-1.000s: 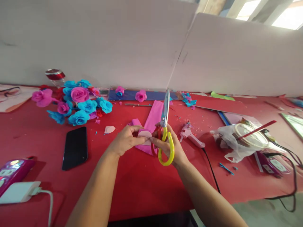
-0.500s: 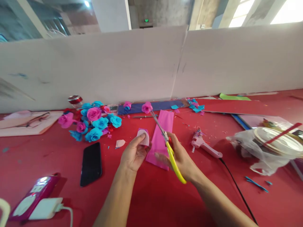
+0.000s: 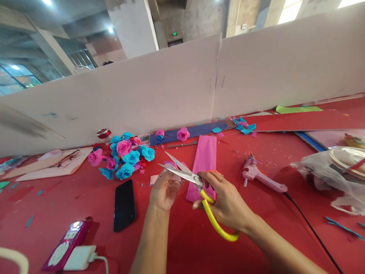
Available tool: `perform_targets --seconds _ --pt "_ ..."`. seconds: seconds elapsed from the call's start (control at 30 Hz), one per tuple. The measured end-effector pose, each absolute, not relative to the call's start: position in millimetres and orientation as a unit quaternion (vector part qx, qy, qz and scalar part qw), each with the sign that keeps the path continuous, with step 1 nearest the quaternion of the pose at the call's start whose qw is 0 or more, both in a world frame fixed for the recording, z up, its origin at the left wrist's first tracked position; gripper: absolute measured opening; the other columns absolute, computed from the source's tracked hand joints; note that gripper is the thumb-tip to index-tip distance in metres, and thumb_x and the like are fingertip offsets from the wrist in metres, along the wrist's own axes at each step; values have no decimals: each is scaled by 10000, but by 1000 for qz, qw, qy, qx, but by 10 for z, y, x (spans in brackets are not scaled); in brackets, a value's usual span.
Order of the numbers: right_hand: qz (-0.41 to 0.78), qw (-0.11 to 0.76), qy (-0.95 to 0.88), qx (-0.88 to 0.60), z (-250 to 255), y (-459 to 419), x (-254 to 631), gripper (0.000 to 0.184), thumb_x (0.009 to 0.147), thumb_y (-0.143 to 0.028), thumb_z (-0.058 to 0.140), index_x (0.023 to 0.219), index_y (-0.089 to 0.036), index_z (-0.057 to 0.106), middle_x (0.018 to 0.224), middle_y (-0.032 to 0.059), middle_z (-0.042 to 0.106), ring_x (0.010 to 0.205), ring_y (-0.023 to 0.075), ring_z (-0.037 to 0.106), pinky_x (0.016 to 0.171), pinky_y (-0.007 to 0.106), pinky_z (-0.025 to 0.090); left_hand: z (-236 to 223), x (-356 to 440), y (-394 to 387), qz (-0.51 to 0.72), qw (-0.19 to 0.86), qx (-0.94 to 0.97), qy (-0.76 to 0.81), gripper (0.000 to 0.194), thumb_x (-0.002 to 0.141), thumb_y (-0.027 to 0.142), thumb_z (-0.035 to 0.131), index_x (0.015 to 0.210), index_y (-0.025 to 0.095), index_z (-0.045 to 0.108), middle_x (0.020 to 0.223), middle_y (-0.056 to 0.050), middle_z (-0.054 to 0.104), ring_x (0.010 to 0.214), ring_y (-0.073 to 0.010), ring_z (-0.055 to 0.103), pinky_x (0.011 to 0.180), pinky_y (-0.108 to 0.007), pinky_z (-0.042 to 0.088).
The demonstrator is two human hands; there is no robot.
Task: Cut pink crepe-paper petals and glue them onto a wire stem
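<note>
My left hand (image 3: pixel 164 196) pinches a small pale card piece (image 3: pixel 174 177) together with pink paper, partly hidden by blades and fingers. Yellow-handled scissors (image 3: pixel 197 180) are in my right hand (image 3: pixel 229 201), their blades spread and crossing over the held piece. Whether the blades touch the paper, I cannot tell. Beneath the right hand and scissors lies a folded pink paper strip (image 3: pixel 205 152). A small pale cutout (image 3: pixel 153 180) rests on the red table just beyond the left hand.
Blue and pink paper flowers (image 3: pixel 131 157) stand left, behind a black phone (image 3: pixel 124 207). A pink glue gun (image 3: pixel 264 179) with a trailing cord lies right, near a plastic bag (image 3: pixel 315 167). A magenta power strip (image 3: pixel 67 243) sits front left. A pale partition (image 3: pixel 176 95) rises behind.
The scissors have opened and swung left, so their blades now lie across the piece in my left hand. The camera view has tilted and shifted left.
</note>
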State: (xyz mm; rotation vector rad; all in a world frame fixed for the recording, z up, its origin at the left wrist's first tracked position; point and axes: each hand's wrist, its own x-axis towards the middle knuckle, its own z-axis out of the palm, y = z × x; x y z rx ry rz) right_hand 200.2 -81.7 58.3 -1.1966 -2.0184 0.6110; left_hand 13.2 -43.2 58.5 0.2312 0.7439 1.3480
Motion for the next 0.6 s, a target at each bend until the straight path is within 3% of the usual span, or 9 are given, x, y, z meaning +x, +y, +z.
perform_targets --seconds 0.23,0.43,0.6 --pt "274 363 -765 -456 573 -822 1995 509 765 -417 695 1197 -199 540 874 57 588 692 171 527 604 275 419 632 181 -451 633 673 155 351 191 523 43 769 600 157 638 644 15 685 631 -87 636 548 -130 491" --pt "299 373 -757 -446 559 -832 1982 470 778 -414 681 1172 -194 548 736 3 518 575 128 437 549 248 371 623 193 -458 626 681 165 342 165 558 107 791 693 153 707 715 -2 716 655 -86 646 634 -159 510" --pt "342 370 -746 -435 556 -836 1972 429 786 -366 679 1163 -211 546 670 -50 401 533 100 325 494 227 296 634 194 -468 640 658 214 334 126 561 155 805 639 178 709 710 6 725 735 -117 666 773 -233 521"
